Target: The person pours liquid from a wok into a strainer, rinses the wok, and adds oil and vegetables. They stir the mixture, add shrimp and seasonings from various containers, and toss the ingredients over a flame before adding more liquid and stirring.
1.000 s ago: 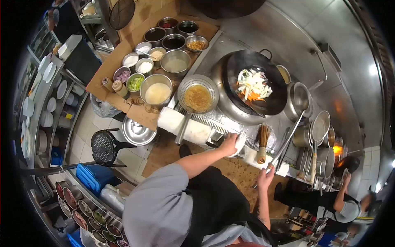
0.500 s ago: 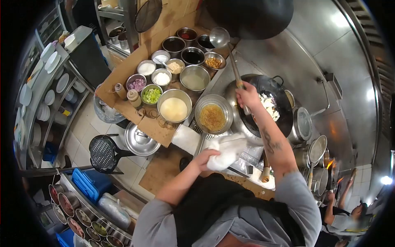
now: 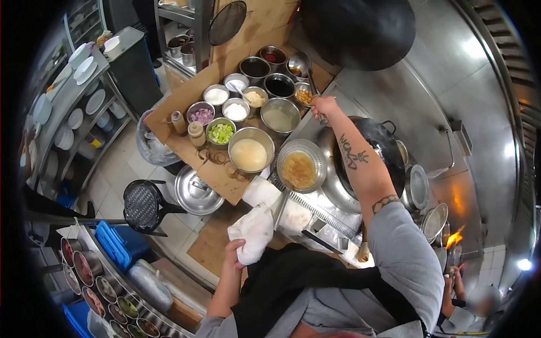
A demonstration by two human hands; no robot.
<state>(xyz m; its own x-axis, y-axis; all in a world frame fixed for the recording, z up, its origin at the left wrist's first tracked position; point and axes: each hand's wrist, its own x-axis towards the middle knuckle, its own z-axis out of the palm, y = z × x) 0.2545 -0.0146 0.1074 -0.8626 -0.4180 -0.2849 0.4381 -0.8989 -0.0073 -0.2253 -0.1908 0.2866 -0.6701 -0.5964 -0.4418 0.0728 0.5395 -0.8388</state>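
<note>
Ladle (image 3: 300, 64) overlaps one pot (image 3: 289, 71) near bowls (image 3: 279, 97) holding dark liquid (image 3: 279, 84) and golden pieces (image 3: 304, 97).

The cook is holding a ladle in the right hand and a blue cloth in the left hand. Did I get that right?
Not quite: the cloth in the left hand is white, not blue, as the head view shows. The right hand does hold a ladle.

No readable text or labels.
</note>
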